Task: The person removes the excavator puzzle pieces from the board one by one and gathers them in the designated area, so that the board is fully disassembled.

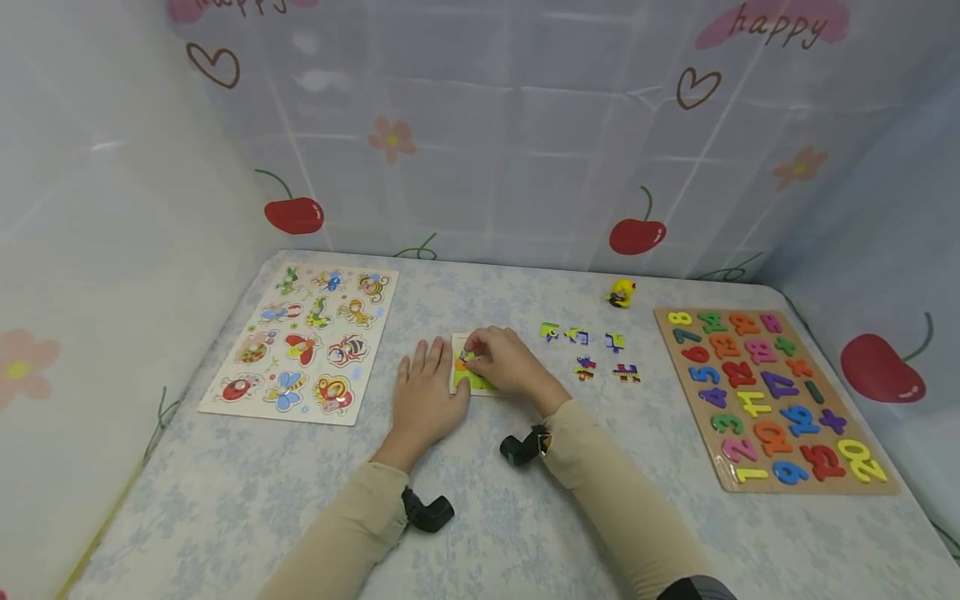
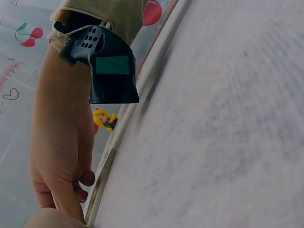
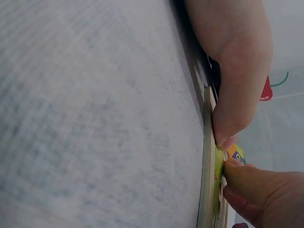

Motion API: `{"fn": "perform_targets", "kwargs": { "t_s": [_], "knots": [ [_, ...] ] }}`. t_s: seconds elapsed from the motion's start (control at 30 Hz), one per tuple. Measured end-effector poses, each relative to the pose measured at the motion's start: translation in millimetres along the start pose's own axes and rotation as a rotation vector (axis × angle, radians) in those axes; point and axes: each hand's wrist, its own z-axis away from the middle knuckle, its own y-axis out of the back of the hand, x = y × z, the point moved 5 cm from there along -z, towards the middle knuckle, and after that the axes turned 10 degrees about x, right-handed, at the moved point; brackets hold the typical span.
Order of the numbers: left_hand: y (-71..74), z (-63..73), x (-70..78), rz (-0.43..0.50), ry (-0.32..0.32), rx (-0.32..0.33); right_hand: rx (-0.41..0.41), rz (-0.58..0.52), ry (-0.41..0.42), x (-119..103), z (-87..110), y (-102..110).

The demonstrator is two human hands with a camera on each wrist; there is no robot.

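A small wooden jigsaw board (image 1: 480,385) with a yellow-green picture lies flat between my hands. My left hand (image 1: 429,396) rests on the table along the board's left side, fingers extended, its thumb at the near edge. My right hand (image 1: 507,360) is over the board, thumb and fingertips together. In the right wrist view they pinch an orange-yellow puzzle piece (image 3: 236,153) with a purple eye-like mark, right at the board's surface. The left thumb (image 3: 237,104) touches the board close by. Much of the board is hidden under the right hand.
Several loose puzzle pieces (image 1: 585,368) lie right of the board, with a yellow figurine (image 1: 621,292) behind them. An insect puzzle board (image 1: 375,333) lies at the left, a number board (image 1: 720,454) at the right. A patterned curtain (image 1: 510,183) hangs behind the table.
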Motion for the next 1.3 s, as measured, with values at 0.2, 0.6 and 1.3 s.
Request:
{"fn": "perform_targets", "kwargs": {
  "t_s": [0.2,0.6,1.3],
  "knots": [
    [-1.2,-0.4,0.7,0.001,0.005,0.002,0.001,-0.143,-0.061,3.6,4.8,4.6],
    [-1.4,-0.4,0.7,0.013,0.016,0.003,0.096,-0.122,-0.218,44.4,26.9,49.8],
    [-2.2,0.2,0.0,0.009,0.006,-0.004,0.088,0.089,-0.302,84.1,48.1,77.7]
  ]
}}
